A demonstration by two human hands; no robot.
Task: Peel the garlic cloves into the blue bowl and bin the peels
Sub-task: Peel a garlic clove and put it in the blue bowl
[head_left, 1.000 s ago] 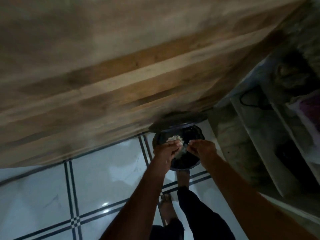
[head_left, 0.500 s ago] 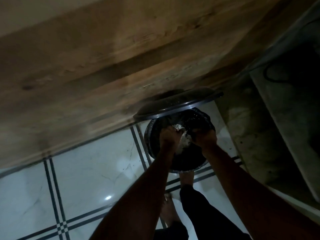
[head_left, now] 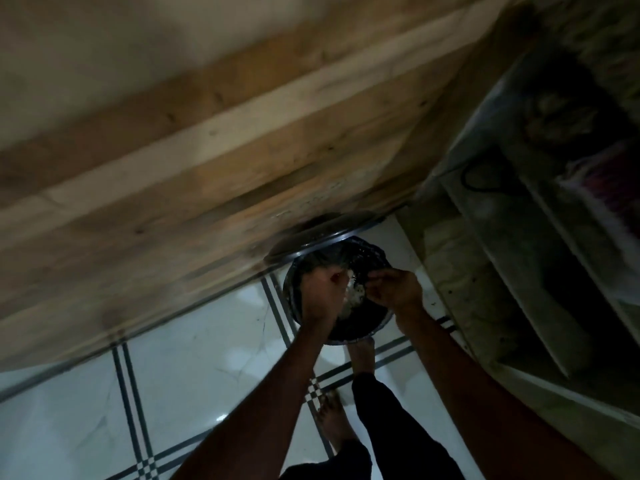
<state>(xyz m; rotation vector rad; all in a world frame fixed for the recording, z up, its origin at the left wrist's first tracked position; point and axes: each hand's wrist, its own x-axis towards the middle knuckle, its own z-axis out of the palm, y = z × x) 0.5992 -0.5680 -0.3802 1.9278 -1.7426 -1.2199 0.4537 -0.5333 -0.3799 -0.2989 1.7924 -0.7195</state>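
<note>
While I lean over the bin [head_left: 360,336], both my hands sit just above its open mouth, with the lid [head_left: 322,233] tipped up behind against the wooden counter [head_left: 242,161]. My left hand [head_left: 320,292] is curled around a pale clump of garlic peels [head_left: 353,296], and my right hand [head_left: 394,289] pinches at the same clump from the other side (it is dim and blurred, so how firmly either one holds I can only judge).

The likely slip from here is scatter: the peels look light and papery, so if I let go while my hands are this high, or brush them apart too briskly, bits could drift past the rim onto the tiled floor [head_left: 194,358] near my bare foot [head_left: 334,420]. Some may also cling to my fingers.

The clump looks like a loose wad stretched roughly down from my fingers toward the bin. Beyond that I cannot tell its direction. The blue bowl is out of sight.
</note>
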